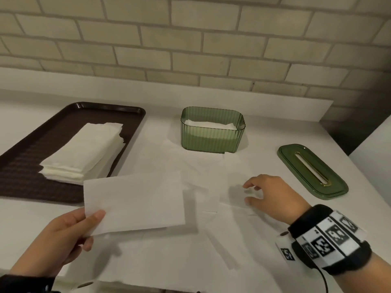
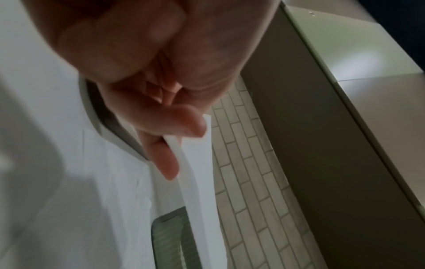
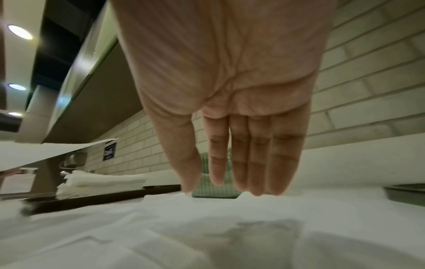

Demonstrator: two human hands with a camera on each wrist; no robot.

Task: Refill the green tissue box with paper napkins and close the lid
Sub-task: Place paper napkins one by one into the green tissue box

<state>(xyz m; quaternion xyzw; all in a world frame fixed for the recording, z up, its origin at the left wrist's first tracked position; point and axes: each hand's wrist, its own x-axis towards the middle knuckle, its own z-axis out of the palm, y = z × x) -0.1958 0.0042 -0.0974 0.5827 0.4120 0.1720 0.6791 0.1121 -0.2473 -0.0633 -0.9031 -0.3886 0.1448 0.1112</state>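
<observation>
The green tissue box (image 1: 212,140) stands open at the back of the white table, with white napkins lying inside it. Its green slotted lid (image 1: 312,171) lies flat on the table to the right. My left hand (image 1: 93,229) pinches the lower left corner of one flat napkin (image 1: 133,204) and holds it above the table; the left wrist view shows the napkin (image 2: 197,172) edge-on between thumb and fingers (image 2: 170,163). My right hand (image 1: 247,193) hovers with straight fingers (image 3: 253,172) just over loose napkins (image 1: 232,197) on the table, gripping nothing.
A dark brown tray (image 1: 25,170) at the left carries a thick stack of napkins (image 1: 84,153). Several loose sheets (image 1: 201,187) cover the table's middle. A brick wall with a white ledge runs behind. The table's right edge lies just past the lid.
</observation>
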